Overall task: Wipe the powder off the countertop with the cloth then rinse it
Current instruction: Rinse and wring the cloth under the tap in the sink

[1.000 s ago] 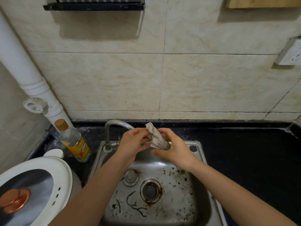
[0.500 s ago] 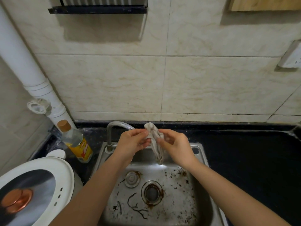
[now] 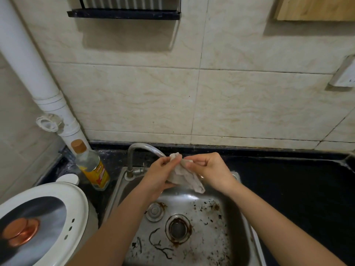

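A small pale, crumpled cloth [image 3: 184, 175] hangs over the steel sink [image 3: 240, 223], just below the curved faucet [image 3: 138, 148]. My left hand [image 3: 159, 175] pinches its upper left corner and cups it from below. My right hand [image 3: 209, 171] pinches the upper right edge. Both hands are close together above the back of the basin. Running water is not discernible. The black countertop [image 3: 297, 189] stretches to the right of the sink.
The basin holds a drain [image 3: 177, 229], a stopper [image 3: 154, 212] and dark debris. A bottle with yellow label [image 3: 92, 166] stands left of the faucet. A white appliance lid [image 3: 38, 223] fills the lower left. A white pipe [image 3: 38, 73] runs down the left wall.
The cloth went from a tight twisted roll held between both hands to a looser, spread shape. My hands shifted slightly apart and the cloth's lower end now dangles to the right.
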The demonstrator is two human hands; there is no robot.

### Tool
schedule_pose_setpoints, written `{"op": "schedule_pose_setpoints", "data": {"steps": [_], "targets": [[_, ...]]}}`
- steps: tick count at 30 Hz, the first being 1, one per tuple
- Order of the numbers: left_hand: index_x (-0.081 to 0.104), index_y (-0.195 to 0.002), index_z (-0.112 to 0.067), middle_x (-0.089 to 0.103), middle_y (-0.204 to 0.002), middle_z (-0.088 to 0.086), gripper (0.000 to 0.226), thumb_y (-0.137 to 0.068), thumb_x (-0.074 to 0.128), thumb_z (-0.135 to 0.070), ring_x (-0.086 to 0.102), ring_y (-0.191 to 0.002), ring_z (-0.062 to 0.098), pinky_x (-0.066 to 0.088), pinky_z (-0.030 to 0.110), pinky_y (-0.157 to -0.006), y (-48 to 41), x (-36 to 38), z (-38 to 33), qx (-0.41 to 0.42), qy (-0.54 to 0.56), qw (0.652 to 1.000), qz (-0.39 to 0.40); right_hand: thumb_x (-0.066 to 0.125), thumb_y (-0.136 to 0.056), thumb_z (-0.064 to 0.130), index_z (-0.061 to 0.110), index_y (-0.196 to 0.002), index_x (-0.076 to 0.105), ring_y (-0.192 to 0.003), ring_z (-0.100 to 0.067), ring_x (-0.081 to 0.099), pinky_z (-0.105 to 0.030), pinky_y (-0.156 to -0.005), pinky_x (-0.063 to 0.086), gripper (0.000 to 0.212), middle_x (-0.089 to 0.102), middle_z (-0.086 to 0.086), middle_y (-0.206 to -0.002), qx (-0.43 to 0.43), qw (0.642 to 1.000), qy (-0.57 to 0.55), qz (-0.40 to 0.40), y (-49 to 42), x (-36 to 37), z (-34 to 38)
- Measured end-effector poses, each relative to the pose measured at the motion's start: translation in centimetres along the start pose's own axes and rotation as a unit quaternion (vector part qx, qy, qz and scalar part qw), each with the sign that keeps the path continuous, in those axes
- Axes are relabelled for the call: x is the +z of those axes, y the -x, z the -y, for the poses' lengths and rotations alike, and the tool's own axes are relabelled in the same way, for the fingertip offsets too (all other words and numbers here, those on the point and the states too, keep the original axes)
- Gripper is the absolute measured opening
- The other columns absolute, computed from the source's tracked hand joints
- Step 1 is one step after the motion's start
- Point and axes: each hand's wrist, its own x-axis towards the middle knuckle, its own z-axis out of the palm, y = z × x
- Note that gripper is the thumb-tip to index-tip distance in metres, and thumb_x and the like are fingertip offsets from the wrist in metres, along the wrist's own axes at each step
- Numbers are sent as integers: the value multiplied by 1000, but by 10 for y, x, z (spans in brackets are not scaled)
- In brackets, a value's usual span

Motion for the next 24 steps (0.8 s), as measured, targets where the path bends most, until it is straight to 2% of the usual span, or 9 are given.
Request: {"op": "schedule_pose_setpoints", "data": {"steps": [1, 4, 7, 11, 12, 15, 18, 21, 24], "targets": [[58, -120, -14, 69, -110, 6, 51, -77, 73, -36, 68, -99, 22, 56, 41, -83, -1, -2, 1, 9, 2, 1000, -13, 61, -90, 17, 18, -98, 73, -86, -13, 70, -30, -81, 57, 15, 75, -1, -90, 20, 999, -20, -16, -2, -4, 0], [60, -115, -12, 70, -108, 9, 42, -76, 75, -10, 69, -95, 24, 56, 44, -83, -2, -12, 3, 25, -15, 1000, -11, 54, -94, 15, 11, -91, 70, -87, -30, 68, -44, -80, 56, 17, 72, -11, -86, 95, 981, -83, -150, -12, -18, -2], [65, -112, -12, 71, -105, 7, 35, -78, 72, -10, 68, -97, 23, 55, 44, -86, 2, -18, 0, 30, -86, 996, 15, 45, -98, 22, 11, -91, 64, -82, -28, 65, -44, -76, 55, 22, 68, -15, -89, 117, 971, -58, -202, -18, -27, 6], [69, -108, -12, 73, -102, 3, 26, -83, 68, -21, 67, -98, 23, 55, 42, -88, 7, -19, -8, 49, -135, 989, 30, 38, -100, 26, 11, -97, 55, -83, -28, 62, -45, -72, 55, 23, 63, -13, -91, 72, 964, 5, -254, -26, -35, 18], [70, -106, -11, 73, -101, 4, 26, -84, 67, -23, 68, -98, 24, 54, 42, -88, 8, -19, -12, 52, -127, 990, 28, 37, -101, 26, 11, -97, 54, -82, -28, 62, -43, -68, 55, 23, 62, -12, -90, 65, 964, 9, -259, -27, -37, 20], [71, -104, -11, 73, -100, 5, 29, -83, 67, -31, 68, -96, 24, 55, 41, -87, 13, -18, -23, 70, -112, 991, 13, 37, -101, 23, 9, -99, 53, -73, -22, 60, -26, -47, 51, 21, 60, -11, -87, 67, 969, 19, -237, -29, -40, 25], [71, -101, -16, 74, -97, 3, 34, -81, 65, -43, 69, -93, 22, 55, 37, -83, 15, -17, -36, 99, -129, 986, -25, 39, -99, 17, 10, -101, 52, -67, -20, 57, -24, -40, 48, 15, 57, -10, -84, 100, 971, -7, -218, -33, -38, 22], [72, -100, -17, 74, -95, 5, 39, -83, 60, -51, 70, -90, 26, 55, 39, -80, 17, -19, -50, 107, -112, 988, -21, 37, -99, 15, 19, -97, 50, -65, -19, 57, -26, -47, 47, 14, 56, -9, -84, 175, 949, -130, -229, -37, -35, 11], [71, -100, -16, 74, -94, 5, 32, -88, 59, -43, 70, -88, 24, 57, 31, -70, 21, -18, -59, 99, -103, 990, -12, 38, -98, 10, 20, -106, 52, -76, -20, 59, -31, -59, 52, 19, 56, -8, -88, 205, 928, -263, -167, -30, -28, 0]]}}
